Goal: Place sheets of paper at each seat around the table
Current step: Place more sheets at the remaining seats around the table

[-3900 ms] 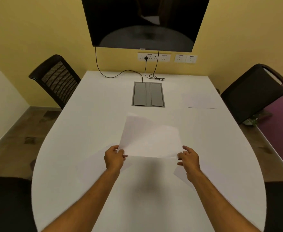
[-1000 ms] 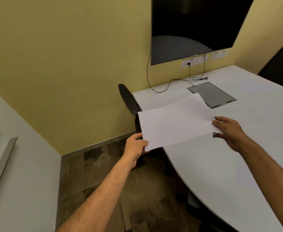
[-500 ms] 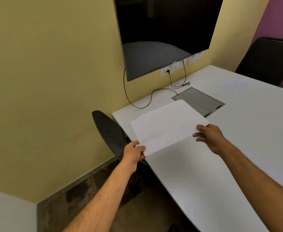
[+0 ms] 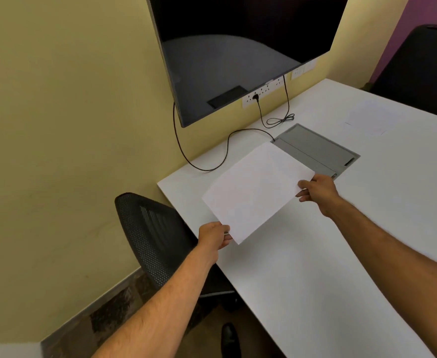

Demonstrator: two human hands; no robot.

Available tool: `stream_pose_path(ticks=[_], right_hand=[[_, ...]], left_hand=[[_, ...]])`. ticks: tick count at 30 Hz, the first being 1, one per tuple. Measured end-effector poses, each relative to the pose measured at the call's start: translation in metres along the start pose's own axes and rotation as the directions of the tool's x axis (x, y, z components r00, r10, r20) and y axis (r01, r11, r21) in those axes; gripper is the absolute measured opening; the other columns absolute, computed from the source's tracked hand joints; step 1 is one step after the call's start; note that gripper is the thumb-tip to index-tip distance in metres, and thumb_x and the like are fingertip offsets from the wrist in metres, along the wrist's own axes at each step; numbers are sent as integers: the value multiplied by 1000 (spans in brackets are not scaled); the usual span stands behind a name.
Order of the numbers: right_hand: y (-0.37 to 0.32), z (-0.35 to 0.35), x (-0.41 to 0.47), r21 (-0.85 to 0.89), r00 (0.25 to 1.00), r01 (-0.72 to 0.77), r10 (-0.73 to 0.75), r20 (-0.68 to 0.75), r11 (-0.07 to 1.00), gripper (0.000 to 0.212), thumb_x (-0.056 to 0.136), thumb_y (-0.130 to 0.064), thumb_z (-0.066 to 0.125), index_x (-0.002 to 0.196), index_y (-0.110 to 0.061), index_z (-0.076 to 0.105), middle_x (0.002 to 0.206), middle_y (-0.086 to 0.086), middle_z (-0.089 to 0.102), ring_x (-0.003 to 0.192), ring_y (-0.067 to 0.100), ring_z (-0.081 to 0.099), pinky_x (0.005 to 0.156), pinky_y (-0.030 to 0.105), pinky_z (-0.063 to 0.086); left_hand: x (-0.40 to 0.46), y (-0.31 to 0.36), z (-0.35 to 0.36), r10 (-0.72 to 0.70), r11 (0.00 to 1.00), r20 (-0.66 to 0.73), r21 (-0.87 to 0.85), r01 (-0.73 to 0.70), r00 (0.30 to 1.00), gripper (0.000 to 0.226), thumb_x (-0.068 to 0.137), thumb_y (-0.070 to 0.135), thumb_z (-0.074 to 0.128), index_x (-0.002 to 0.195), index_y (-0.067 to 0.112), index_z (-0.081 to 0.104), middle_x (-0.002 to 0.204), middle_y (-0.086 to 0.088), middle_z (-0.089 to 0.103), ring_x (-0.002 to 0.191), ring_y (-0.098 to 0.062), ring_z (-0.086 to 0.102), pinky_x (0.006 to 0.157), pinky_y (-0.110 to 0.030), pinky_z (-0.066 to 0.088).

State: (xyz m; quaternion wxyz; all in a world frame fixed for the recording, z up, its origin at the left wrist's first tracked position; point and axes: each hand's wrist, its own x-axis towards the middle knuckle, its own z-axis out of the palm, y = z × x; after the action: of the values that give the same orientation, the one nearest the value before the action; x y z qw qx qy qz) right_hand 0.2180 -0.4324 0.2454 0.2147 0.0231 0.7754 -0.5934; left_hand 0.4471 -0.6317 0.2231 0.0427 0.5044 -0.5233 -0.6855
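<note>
I hold a blank white sheet of paper (image 4: 257, 189) over the left part of the white table (image 4: 328, 267), beside the black mesh chair (image 4: 150, 239). My left hand (image 4: 213, 237) pinches its near corner at the table's edge. My right hand (image 4: 317, 189) grips the sheet's right corner. The sheet hovers just above the tabletop, tilted. Another sheet (image 4: 367, 118) lies flat at the far right, in front of a second black chair (image 4: 419, 71).
A grey cable box lid (image 4: 315, 148) is set into the table just beyond the held sheet. Black cables (image 4: 227, 148) run from the wall sockets (image 4: 261, 93) onto the table. A dark wall screen (image 4: 238, 47) hangs above. A shoe (image 4: 229, 339) shows on the floor.
I have turned and moved along the table's left side toward the mesh chair. The sheet, held in both hands throughout, now hangs closer to the tabletop by that seat.
</note>
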Motion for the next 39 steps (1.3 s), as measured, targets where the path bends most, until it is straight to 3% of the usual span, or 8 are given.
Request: stream_pose_path(ticks=[5, 8, 13, 16, 19, 24, 30, 39], right_hand=[[24, 24, 58, -54, 985, -51, 42, -168, 997, 20, 87, -3, 68, 96, 14, 65, 73, 22, 65, 51, 22, 63, 42, 28, 53], [41, 40, 85, -107, 962, -79, 48, -270, 991, 17, 86, -4, 70, 74, 1, 60, 65, 19, 63, 45, 20, 57, 42, 28, 50], [83, 65, 146, -141, 949, -166, 120, -291, 976, 1, 88, 2, 66, 88, 1, 66, 74, 20, 68, 54, 25, 64, 46, 28, 54], [114, 74, 174, -208, 948, -205, 140, -287, 957, 9, 88, 4, 62, 95, 0, 67, 82, 21, 71, 59, 26, 64, 51, 29, 54], [141, 79, 192, -262, 946, -226, 148, -288, 938, 14, 87, 2, 61, 98, 0, 70, 82, 21, 71, 56, 23, 64, 48, 25, 52], [168, 83, 207, -301, 941, -258, 168, -293, 918, 11, 85, -1, 61, 92, -1, 70, 76, 20, 71, 49, 23, 63, 50, 26, 54], [182, 82, 215, -317, 933, -287, 189, -306, 904, 6, 81, -6, 63, 84, -4, 68, 67, 18, 70, 45, 27, 62, 63, 35, 60], [189, 80, 220, -354, 942, -291, 201, -270, 889, 3, 77, -12, 66, 74, -10, 66, 63, 15, 70, 47, 29, 65, 66, 37, 61]], left_hand=[[81, -3, 20, -29, 995, 52, 97, 24, 998, 17, 81, -6, 64, 71, 7, 62, 71, -10, 66, 60, -20, 62, 57, -26, 54], [114, -15, 31, -62, 989, 59, 139, 53, 996, 22, 81, -5, 66, 66, 9, 58, 66, -9, 61, 59, -19, 59, 54, -25, 51], [176, -43, 50, -102, 981, 6, 169, 100, 995, 14, 80, -3, 65, 71, 6, 59, 68, -8, 64, 62, -20, 62, 57, -25, 51], [205, -58, 58, -111, 979, -34, 171, 115, 993, 9, 79, -3, 65, 82, 5, 62, 81, -9, 69, 66, -21, 65, 61, -27, 52], [226, -69, 69, -97, 978, -93, 178, 112, 991, 25, 80, -4, 67, 98, 13, 61, 94, -8, 68, 73, -23, 68, 65, -30, 56], [238, -81, 82, -89, 966, -127, 231, 117, 988, 32, 80, -5, 68, 104, 11, 56, 94, -7, 63, 70, -23, 65, 55, -25, 49], [249, -96, 91, -104, 923, -163, 353, 157, 981, 34, 74, 3, 74, 97, 17, 55, 98, -8, 65, 86, -30, 70, 78, -41, 60], [254, -108, 94, -60, 878, -203, 455, 148, 977, 25, 81, 11, 72, 98, 15, 55, 96, -5, 64, 84, -26, 67, 78, -40, 58]])
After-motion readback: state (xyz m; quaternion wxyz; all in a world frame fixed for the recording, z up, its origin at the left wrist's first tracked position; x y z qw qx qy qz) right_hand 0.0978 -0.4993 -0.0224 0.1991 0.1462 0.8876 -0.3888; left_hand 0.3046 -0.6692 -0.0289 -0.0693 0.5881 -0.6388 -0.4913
